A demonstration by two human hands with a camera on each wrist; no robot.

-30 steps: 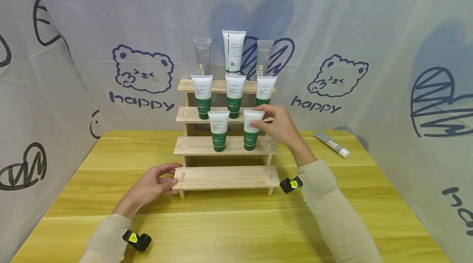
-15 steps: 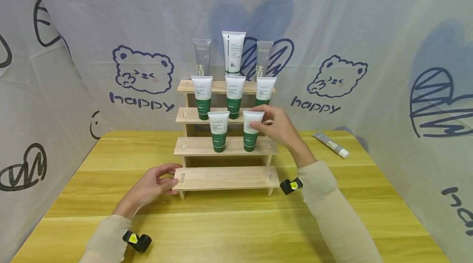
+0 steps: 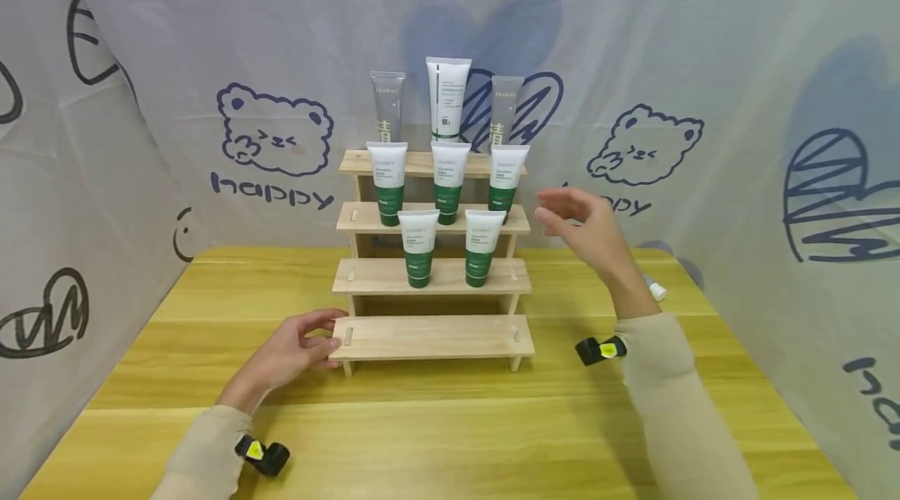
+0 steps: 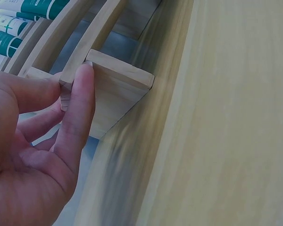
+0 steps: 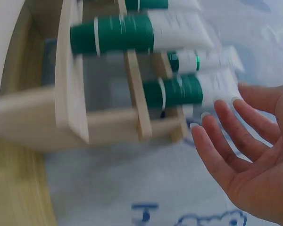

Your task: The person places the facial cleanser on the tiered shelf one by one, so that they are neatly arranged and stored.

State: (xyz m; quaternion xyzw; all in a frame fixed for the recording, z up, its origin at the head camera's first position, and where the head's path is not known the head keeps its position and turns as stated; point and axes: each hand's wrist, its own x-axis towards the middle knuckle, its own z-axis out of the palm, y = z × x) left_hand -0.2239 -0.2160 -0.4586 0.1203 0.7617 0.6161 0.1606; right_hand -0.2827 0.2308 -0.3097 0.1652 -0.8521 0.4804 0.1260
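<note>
A four-step wooden display stand [image 3: 432,337] is on the table. My left hand [image 3: 298,348] pinches the left end of its lowest step, thumb and fingers on the board's edge in the left wrist view. On the step above stand two white-and-green squeeze tubes, a left tube [image 3: 419,250] and a right tube [image 3: 480,250], caps down. My right hand [image 3: 589,230] is in the air to the right of the stand, fingers loosely bent and holding nothing. In the right wrist view its fingertips [image 5: 196,129] are apart from the tubes.
Three white-and-green tubes [image 3: 448,183] stand on the third step. Up top, a large white tube [image 3: 448,98] stands between two grey tubes [image 3: 388,105]. A grey tube's white cap [image 3: 657,291] shows behind my right wrist; patterned cloth [image 3: 281,31] surrounds the table.
My right hand has let go of the right tube on the second step and moved right, away from the stand. The tube stays standing. My left hand has not moved.
</note>
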